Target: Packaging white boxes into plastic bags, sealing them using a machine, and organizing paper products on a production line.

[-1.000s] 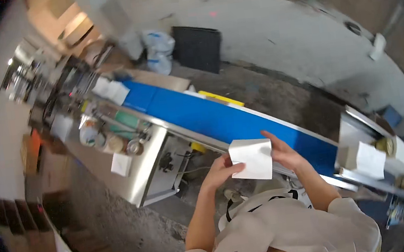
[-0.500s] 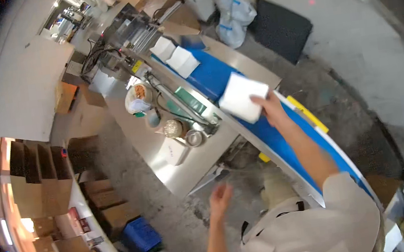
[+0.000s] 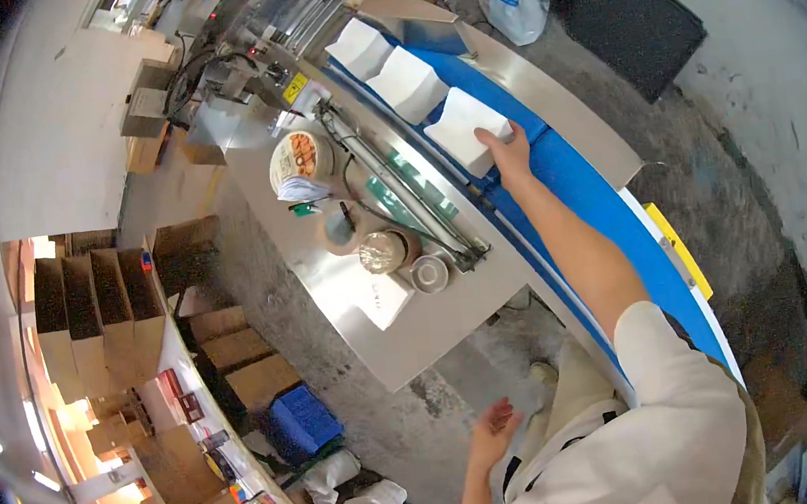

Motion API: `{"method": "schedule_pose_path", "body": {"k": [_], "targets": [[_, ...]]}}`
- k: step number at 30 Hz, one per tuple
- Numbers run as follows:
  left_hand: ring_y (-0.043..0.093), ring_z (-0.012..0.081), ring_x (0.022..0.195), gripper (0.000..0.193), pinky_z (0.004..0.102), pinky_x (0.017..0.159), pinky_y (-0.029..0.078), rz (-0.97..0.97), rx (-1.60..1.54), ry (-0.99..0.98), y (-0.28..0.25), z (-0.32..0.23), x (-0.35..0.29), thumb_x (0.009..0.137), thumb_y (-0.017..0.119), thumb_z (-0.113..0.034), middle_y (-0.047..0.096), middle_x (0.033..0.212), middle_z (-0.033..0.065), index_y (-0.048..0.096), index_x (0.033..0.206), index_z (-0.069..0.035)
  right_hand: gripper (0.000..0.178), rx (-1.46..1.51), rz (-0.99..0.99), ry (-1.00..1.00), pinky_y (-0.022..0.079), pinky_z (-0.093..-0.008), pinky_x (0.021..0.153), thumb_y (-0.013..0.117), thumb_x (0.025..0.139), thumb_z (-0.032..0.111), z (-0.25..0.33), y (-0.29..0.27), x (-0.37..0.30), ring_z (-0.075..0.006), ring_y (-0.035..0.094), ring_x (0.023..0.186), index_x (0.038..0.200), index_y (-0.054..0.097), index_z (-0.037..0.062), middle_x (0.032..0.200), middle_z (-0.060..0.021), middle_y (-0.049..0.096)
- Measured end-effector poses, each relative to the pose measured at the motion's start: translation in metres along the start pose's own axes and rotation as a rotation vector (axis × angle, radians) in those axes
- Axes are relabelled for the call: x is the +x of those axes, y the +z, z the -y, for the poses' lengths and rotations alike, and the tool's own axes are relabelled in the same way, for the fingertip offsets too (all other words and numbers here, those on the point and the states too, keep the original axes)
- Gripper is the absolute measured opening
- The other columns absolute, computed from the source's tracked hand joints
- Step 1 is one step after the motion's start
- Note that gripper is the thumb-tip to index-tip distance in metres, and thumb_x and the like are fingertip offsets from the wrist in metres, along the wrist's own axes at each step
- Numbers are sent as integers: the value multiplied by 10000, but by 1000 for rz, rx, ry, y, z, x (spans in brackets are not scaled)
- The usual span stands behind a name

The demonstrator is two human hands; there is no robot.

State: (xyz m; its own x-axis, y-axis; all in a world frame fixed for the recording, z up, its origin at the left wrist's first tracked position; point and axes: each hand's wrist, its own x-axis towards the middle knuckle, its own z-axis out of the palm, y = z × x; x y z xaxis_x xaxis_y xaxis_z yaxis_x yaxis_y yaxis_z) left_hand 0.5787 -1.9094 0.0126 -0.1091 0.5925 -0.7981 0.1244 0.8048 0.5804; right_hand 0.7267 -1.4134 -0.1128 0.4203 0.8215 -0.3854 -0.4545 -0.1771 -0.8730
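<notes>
A blue conveyor belt [image 3: 611, 216] runs diagonally beside me. My right hand [image 3: 510, 152] grips the near side of a white box-shaped pack [image 3: 462, 127] lying on the belt, thumb on top. Just beyond it two more white packs, the nearer one [image 3: 411, 85] and the farther one [image 3: 360, 48], stand in a row toward the machine [image 3: 295, 23]. What the packs are made of I cannot tell. My left hand [image 3: 494, 430] hangs low before my body, fingers loosely bent and apart, holding nothing.
Left of the belt, a steel table [image 3: 365, 347] carries a round tub [image 3: 299, 159], jars [image 3: 388, 251], a small metal bowl [image 3: 429, 273] and a white box [image 3: 384, 300]. A blue bin [image 3: 302, 423] and cardboard boxes stand at lower left. A yellow part [image 3: 677, 249] edges the belt.
My right hand has carried its white pack up the belt, close behind the other two. The view has shifted. My left hand stays empty.
</notes>
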Motion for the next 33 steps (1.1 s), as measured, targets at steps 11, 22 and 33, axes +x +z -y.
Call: {"method": "schedule_pose_path", "body": {"k": [11,22,33], "targets": [[656,136,730,358,302,686,528,-11,116,252,-3,15,-34,940,658,-239,709,895,88,628,1195,11,287,25,142,-113,510,-287,577,719,890,184,78,-174,-113,-144,606,694,1066,624,-21,823,-60,614],[684,201,861,357,361,760,529,398,371,683,85,58,-97,952,606,-207,720,972,137,603,1240,6,259,-504,142,-40,554,-327,742,629,960,238,164,-465,-461,-175,671,854,1068,681,9,940,-90,694],[656,138,906,522,271,776,533,1084,470,509,307,87,-176,929,692,-250,682,1037,77,510,1334,24,301,-578,-185,-411,517,-326,867,657,939,226,264,-688,-650,-184,659,972,1148,663,9,1050,-113,713]]}}
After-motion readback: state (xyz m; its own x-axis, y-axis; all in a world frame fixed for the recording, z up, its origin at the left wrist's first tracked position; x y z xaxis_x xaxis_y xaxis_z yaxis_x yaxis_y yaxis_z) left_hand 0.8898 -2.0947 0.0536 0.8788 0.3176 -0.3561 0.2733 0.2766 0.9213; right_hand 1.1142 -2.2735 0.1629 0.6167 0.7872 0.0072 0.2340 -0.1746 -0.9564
